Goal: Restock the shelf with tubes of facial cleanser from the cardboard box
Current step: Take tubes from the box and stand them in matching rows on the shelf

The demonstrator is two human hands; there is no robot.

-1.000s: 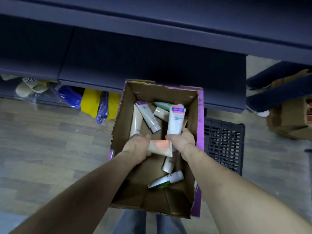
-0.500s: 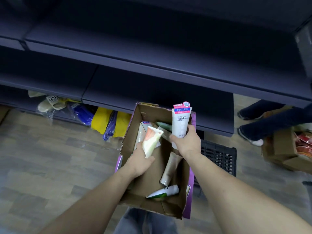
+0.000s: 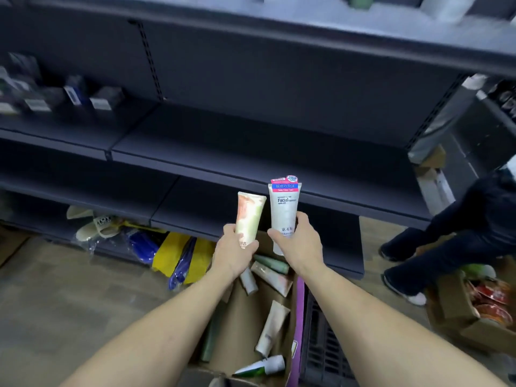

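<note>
Two tubes are held up side by side in front of the dark shelf (image 3: 251,141), one in each hand, both upright with the crimped end on top and not quite touching. Left hand (image 3: 234,254) grips the lower part of a peach-and-green tube (image 3: 249,212), fingers and thumb curled round it. Right hand (image 3: 297,247) grips a white tube (image 3: 283,208) in the same manner (label reads "Facial", with a red and blue band near the top). Both tubes stand above the far end of the cardboard box (image 3: 240,317), which sits on the floor below the forearms, with a purple outer side showing at its right. Inside the box lie further tubes: several pale ones near the far end, a beige tube (image 3: 272,328) lying lengthwise in the middle, and a green-and-white tube (image 3: 264,367) near the close end. A black plastic crate (image 3: 324,347) stands just beside the box on its right. Under the lowest shelf board sit bagged items in yellow and blue (image 3: 173,255). Small dark boxes (image 3: 75,96), blurred, occupy the shelf at upper left. At far right a person's legs in dark trousers (image 3: 452,241) are seen near a second carton holding red packets (image 3: 491,300).
</note>
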